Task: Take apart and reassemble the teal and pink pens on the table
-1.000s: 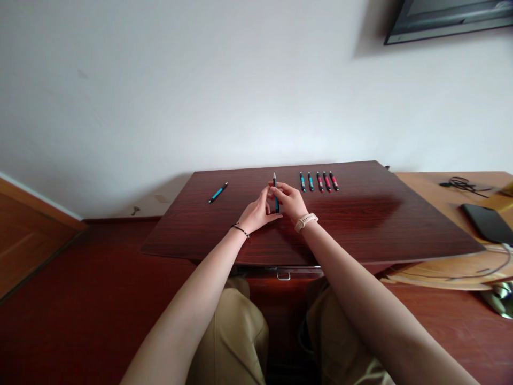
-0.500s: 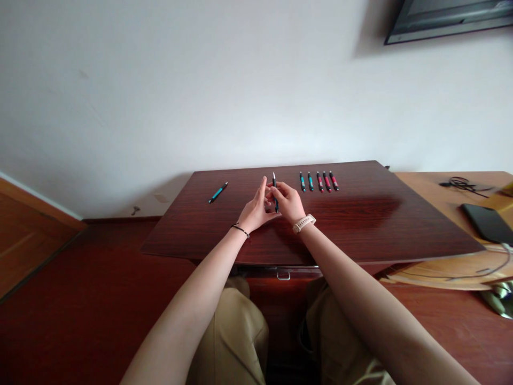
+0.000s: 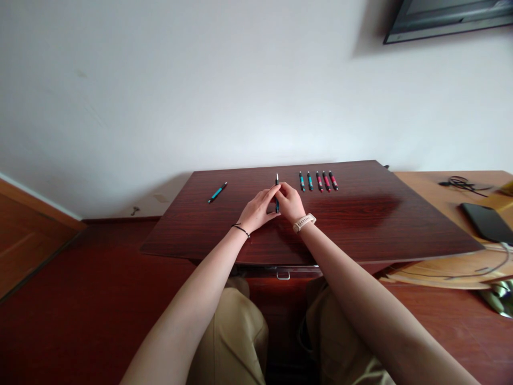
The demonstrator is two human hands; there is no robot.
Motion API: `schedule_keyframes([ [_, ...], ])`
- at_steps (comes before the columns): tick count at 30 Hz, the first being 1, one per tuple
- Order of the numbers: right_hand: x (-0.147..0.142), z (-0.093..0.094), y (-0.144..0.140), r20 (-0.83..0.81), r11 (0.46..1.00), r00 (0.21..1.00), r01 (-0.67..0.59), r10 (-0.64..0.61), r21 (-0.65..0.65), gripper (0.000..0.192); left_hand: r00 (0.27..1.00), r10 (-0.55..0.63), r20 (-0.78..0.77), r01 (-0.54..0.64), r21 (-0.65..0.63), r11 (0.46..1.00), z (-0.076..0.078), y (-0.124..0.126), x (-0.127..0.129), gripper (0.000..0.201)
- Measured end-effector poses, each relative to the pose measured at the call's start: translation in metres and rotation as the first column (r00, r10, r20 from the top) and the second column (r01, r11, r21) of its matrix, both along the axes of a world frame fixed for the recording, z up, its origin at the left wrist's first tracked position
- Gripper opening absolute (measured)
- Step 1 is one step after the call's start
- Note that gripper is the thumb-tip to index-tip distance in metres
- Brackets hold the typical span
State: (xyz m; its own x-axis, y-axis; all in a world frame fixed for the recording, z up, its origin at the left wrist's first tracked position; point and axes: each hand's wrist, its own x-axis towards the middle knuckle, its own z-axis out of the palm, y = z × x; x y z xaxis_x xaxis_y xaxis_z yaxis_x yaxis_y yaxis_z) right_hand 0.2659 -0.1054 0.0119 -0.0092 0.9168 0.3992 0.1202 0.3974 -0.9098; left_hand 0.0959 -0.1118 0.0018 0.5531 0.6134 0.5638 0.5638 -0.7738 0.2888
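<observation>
Left hand [image 3: 256, 209]: fingers curled, tips pressed against the lower barrel of the pen; thin dark bracelet at the wrist.

Right hand [image 3: 289, 202]: closed around the same pen from the other side; pale watch [image 3: 303, 222] at the wrist.

Pen [image 3: 276, 188]: dark body with teal, held nearly upright between both hands above the middle of the tabletop, tip pointing up and away from the person; lower part hidden by the fingers.

Tabletop [image 3: 360, 224]: dark reddish wood, set against a white wall.

Row of five pens [image 3: 317, 181]: lying side by side on the far part of the tabletop, just right of the hands; the two on the left are teal, the three on the right red.

Single teal pen [image 3: 217, 192]: lying at a slant on the far left part of the tabletop, well apart from the hands.

Lighter wooden surface at right: carries a dark flat device [image 3: 487, 222] and a coiled black cable [image 3: 460, 183].
</observation>
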Motion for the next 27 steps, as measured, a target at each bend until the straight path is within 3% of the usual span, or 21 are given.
schedule_keyframes([
  [7,0.0026,-0.0003,0.0006,-0.007,1.000,1.000,0.007,-0.007,0.020,0.023,1.000,-0.004,-0.023,0.005,0.021,1.000,-0.0022,0.0035,0.0005,0.099],
  [14,0.0016,0.0043,-0.0021,-0.022,0.999,0.999,-0.035,0.036,0.039,0.034,0.999,-0.017,-0.032,0.017,0.002,1.000,-0.0041,0.0056,0.0012,0.119],
  [21,0.0019,0.0009,-0.0011,-0.050,0.999,0.998,-0.040,0.041,0.021,0.036,0.997,0.027,-0.073,-0.022,0.069,0.997,-0.0008,0.0047,-0.0005,0.095],
  [27,0.0003,0.0044,-0.0026,-0.047,0.999,0.998,-0.042,0.043,0.026,0.037,1.000,-0.013,-0.024,0.014,0.024,1.000,-0.0007,0.0041,0.0020,0.116],
])
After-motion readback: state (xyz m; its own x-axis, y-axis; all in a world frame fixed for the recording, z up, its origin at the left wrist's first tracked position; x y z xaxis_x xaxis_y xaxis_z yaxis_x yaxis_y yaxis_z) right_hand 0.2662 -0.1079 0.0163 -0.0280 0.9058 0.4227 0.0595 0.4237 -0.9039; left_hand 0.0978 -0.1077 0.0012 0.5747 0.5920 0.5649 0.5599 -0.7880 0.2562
